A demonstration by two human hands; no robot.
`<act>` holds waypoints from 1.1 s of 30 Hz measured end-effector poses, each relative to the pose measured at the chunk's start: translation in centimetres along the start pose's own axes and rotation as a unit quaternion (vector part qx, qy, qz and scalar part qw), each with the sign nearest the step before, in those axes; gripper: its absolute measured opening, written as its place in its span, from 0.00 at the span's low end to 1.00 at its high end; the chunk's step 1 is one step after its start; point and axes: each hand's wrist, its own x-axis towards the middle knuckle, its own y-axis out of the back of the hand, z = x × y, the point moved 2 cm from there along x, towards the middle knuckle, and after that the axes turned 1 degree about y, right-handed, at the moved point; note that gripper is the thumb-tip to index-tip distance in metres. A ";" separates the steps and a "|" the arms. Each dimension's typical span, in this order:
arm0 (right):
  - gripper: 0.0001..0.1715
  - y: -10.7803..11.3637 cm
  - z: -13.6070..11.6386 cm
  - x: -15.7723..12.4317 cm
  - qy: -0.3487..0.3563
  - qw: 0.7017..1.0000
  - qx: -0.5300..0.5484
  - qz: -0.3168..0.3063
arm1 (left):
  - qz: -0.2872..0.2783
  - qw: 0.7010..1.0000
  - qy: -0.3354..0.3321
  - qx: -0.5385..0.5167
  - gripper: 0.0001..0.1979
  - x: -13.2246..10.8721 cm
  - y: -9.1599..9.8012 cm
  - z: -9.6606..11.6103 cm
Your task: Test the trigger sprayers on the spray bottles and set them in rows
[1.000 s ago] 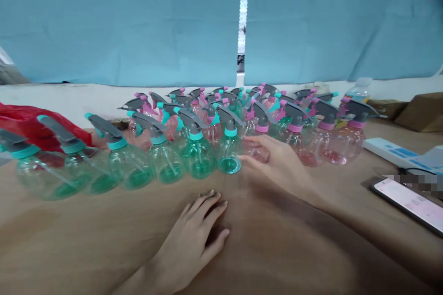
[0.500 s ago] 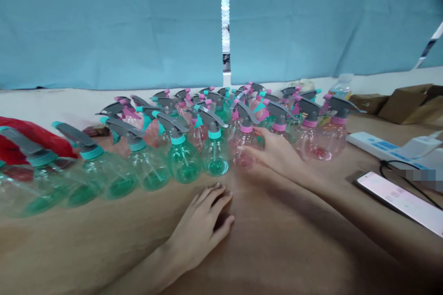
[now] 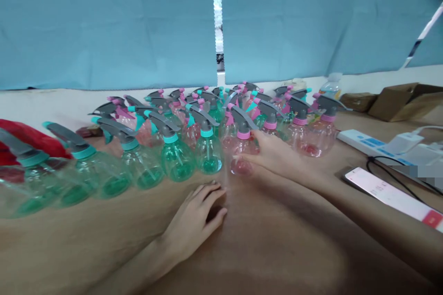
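My right hand (image 3: 273,150) reaches to a pink spray bottle (image 3: 238,166) with a grey trigger head and pink collar. Its thumb lies across the bottle's near side and the other fingers go round behind, partly hidden. The bottle stands upright on the table. My left hand (image 3: 197,214) rests palm down on the wooden table (image 3: 277,249), fingers loosely spread and holding nothing. Just beyond it stands a green spray bottle (image 3: 209,156) with a turquoise collar, and another green spray bottle (image 3: 178,161) is on its left.
More green and pink spray bottles crowd the table behind and to both sides. On the right lie a phone (image 3: 387,193), a white power strip (image 3: 363,140) with a cable, and a cardboard box (image 3: 398,101). Red material (image 3: 31,140) lies at left; a blue curtain (image 3: 138,23) hangs behind.
The pink spray bottle in my right hand has shifted slightly toward me and to the right of its green neighbour. My left hand stays in place on the table. The view has turned slightly.
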 end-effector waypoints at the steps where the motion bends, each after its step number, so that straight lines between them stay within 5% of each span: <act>1: 0.29 0.3 0.0 -0.6 0.004 1.000 -0.005 -0.003 | 0.004 1.000 0.010 -0.014 0.15 0.0 0.1 0.1; 7: 0.27 1.2 0.5 -4.1 0.041 0.998 0.006 -0.045 | 0.029 0.994 0.083 -0.070 0.23 0.4 0.0 1.7; 15: 0.22 2.5 0.9 -7.6 0.117 0.991 0.013 -0.058 | 0.035 0.987 0.080 -0.133 0.41 1.2 -0.9 4.5; 20: 0.26 3.1 1.6 -8.4 0.164 0.985 0.010 -0.047 | 0.024 0.981 0.074 -0.176 0.42 1.2 -1.5 5.6; 26: 0.35 3.8 1.6 -7.6 0.152 0.972 0.168 -0.062 | -0.002 0.976 0.078 -0.205 0.40 1.5 -1.6 6.0; 33: 0.30 2.8 0.7 -6.0 0.132 0.925 0.351 -0.051 | -0.038 0.980 0.060 -0.184 0.39 2.3 -1.6 6.2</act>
